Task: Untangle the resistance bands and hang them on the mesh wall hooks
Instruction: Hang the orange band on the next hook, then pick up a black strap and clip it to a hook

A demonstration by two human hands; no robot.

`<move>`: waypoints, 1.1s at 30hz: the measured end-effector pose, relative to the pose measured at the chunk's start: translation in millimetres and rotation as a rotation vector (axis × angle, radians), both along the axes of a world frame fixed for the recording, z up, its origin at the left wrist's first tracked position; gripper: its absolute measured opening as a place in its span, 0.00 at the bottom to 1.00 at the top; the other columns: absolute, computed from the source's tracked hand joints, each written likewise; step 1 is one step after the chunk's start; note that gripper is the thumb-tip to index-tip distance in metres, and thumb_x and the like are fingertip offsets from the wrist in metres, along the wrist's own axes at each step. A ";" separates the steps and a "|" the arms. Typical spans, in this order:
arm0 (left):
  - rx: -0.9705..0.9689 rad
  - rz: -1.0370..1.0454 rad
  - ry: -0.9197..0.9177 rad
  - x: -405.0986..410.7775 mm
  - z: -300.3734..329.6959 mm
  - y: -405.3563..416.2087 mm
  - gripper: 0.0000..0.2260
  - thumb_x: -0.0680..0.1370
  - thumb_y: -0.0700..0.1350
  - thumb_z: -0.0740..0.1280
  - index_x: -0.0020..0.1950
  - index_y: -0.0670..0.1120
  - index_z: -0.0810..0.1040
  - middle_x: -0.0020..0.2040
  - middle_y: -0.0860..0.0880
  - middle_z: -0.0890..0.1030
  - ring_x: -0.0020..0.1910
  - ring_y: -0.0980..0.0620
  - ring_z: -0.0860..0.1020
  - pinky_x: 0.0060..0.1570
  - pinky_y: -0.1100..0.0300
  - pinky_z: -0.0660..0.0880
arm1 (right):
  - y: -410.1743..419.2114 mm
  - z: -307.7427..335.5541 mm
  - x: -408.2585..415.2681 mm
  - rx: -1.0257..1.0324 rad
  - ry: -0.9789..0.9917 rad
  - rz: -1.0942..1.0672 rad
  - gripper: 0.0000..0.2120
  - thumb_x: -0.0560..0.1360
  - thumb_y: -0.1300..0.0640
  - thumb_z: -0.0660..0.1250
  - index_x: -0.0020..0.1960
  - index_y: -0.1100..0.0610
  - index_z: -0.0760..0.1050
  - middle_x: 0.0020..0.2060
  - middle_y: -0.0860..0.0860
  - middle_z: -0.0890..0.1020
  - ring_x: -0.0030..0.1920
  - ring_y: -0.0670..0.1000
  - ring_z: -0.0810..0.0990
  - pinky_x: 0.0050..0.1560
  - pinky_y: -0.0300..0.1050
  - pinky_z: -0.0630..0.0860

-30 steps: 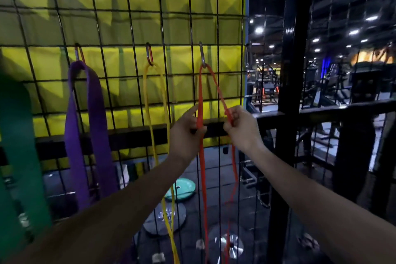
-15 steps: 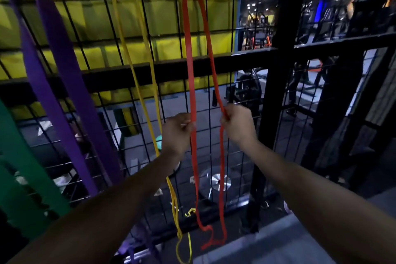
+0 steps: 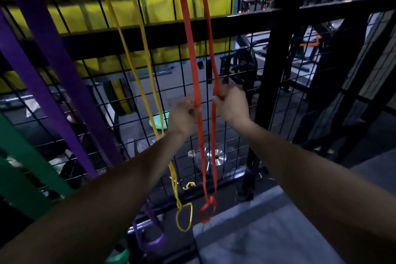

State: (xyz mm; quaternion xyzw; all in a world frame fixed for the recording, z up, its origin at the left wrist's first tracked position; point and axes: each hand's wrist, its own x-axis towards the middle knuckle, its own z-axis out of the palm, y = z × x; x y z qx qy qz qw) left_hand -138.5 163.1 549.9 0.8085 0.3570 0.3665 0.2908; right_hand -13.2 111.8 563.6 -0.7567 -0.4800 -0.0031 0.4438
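A red resistance band (image 3: 188,34) hangs down the black mesh wall (image 3: 240,83) from above the frame, its hook out of sight. My left hand (image 3: 184,113) grips its left strand and my right hand (image 3: 230,106) grips its right strand at about the same height. Below my hands both strands fall to a small twisted loop (image 3: 207,210) near the floor. To the left hang a yellow band (image 3: 137,53), a wide purple band (image 3: 49,53) and a green band (image 3: 23,156), each dropping from above the frame.
A thick black post (image 3: 276,66) stands just right of my right hand, with a black crossbar (image 3: 150,34) behind the bands. Behind the mesh lie weight plates (image 3: 215,157) and a teal disc (image 3: 158,122). Grey floor matting (image 3: 267,231) lies at lower right.
Both hands have slid down the red band's strands from near the hook to mid-length. My view has tilted downward, so the hooks have left the frame and the bands' bottom loops show.
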 end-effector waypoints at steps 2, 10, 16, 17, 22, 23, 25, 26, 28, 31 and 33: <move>0.010 -0.022 0.000 -3.6 -4.3 -3.1 0.09 0.79 0.40 0.63 0.57 0.41 0.76 0.48 0.51 0.77 0.48 0.55 0.74 0.36 0.78 0.67 | -4.0 -5.1 -3.7 -0.004 0.024 -0.019 0.07 0.76 0.59 0.64 0.51 0.60 0.78 0.45 0.57 0.83 0.46 0.56 0.82 0.47 0.50 0.79; 0.016 -0.060 -0.007 -27.2 -62.2 -12.6 0.20 0.78 0.42 0.64 0.69 0.45 0.66 0.62 0.44 0.70 0.57 0.46 0.73 0.55 0.53 0.73 | -42.5 -58.0 -32.4 -0.101 0.095 -0.174 0.13 0.77 0.59 0.63 0.60 0.59 0.76 0.54 0.55 0.82 0.54 0.54 0.80 0.56 0.48 0.77; -0.068 -0.242 0.166 -27.8 -137.8 -52.9 0.15 0.76 0.43 0.67 0.61 0.41 0.72 0.58 0.41 0.73 0.56 0.42 0.73 0.55 0.53 0.71 | -106.5 -134.9 -57.7 -0.250 0.155 -0.280 0.16 0.76 0.59 0.65 0.62 0.63 0.74 0.58 0.59 0.79 0.59 0.58 0.77 0.61 0.51 0.72; -0.098 -0.282 0.185 -24.3 -146.7 -64.0 0.14 0.75 0.42 0.67 0.59 0.40 0.74 0.57 0.40 0.74 0.56 0.42 0.74 0.55 0.54 0.70 | -120.5 -145.1 -58.1 -0.281 0.166 -0.303 0.16 0.76 0.59 0.65 0.62 0.63 0.74 0.58 0.59 0.79 0.59 0.58 0.76 0.61 0.50 0.71; -0.277 -0.454 0.311 11.9 -186.8 -126.2 0.16 0.75 0.41 0.65 0.63 0.43 0.72 0.59 0.46 0.75 0.58 0.47 0.75 0.61 0.52 0.72 | -197.1 -185.3 -37.2 -0.347 0.257 -0.492 0.08 0.73 0.61 0.64 0.52 0.61 0.76 0.51 0.59 0.80 0.54 0.60 0.77 0.52 0.51 0.72; -0.266 -0.505 0.328 21.1 -194.5 -139.3 0.17 0.75 0.42 0.65 0.63 0.44 0.72 0.59 0.46 0.75 0.57 0.47 0.76 0.61 0.52 0.72 | -214.2 -193.4 -30.2 -0.356 0.271 -0.527 0.11 0.73 0.61 0.65 0.54 0.62 0.76 0.53 0.59 0.80 0.55 0.60 0.76 0.54 0.51 0.72; -0.253 -0.594 0.359 41.0 -211.7 -168.9 0.17 0.74 0.43 0.65 0.62 0.44 0.72 0.59 0.43 0.76 0.57 0.45 0.76 0.60 0.51 0.73 | -251.4 -212.4 -15.9 -0.403 0.300 -0.590 0.17 0.73 0.59 0.65 0.61 0.62 0.74 0.58 0.60 0.78 0.59 0.60 0.75 0.60 0.51 0.71; -0.251 -0.625 0.394 50.0 -218.9 -185.5 0.17 0.74 0.42 0.66 0.63 0.42 0.72 0.59 0.41 0.76 0.58 0.44 0.75 0.60 0.52 0.72 | -271.0 -221.9 -9.6 -0.424 0.319 -0.619 0.18 0.73 0.60 0.65 0.62 0.63 0.73 0.59 0.60 0.77 0.60 0.61 0.74 0.61 0.51 0.70; -0.234 -0.679 0.434 70.1 -242.4 -217.5 0.19 0.75 0.39 0.67 0.64 0.38 0.71 0.61 0.38 0.75 0.61 0.42 0.74 0.62 0.52 0.69 | -309.9 -244.1 3.2 -0.452 0.366 -0.682 0.15 0.73 0.61 0.65 0.58 0.64 0.74 0.58 0.61 0.77 0.59 0.61 0.74 0.58 0.51 0.71; -0.262 -0.775 0.522 97.2 -283.2 -266.8 0.19 0.75 0.37 0.66 0.66 0.38 0.70 0.63 0.39 0.73 0.62 0.42 0.73 0.64 0.56 0.67 | -365.1 -282.1 17.4 -0.488 0.440 -0.764 0.15 0.72 0.60 0.66 0.58 0.62 0.74 0.56 0.61 0.77 0.59 0.62 0.74 0.57 0.51 0.73; -0.286 -0.820 0.568 111.8 -310.1 -297.7 0.19 0.75 0.37 0.66 0.66 0.39 0.70 0.63 0.40 0.72 0.61 0.42 0.73 0.63 0.56 0.68 | -399.3 -311.6 24.8 -0.533 0.477 -0.803 0.14 0.73 0.59 0.66 0.58 0.61 0.74 0.55 0.62 0.76 0.57 0.61 0.74 0.55 0.51 0.73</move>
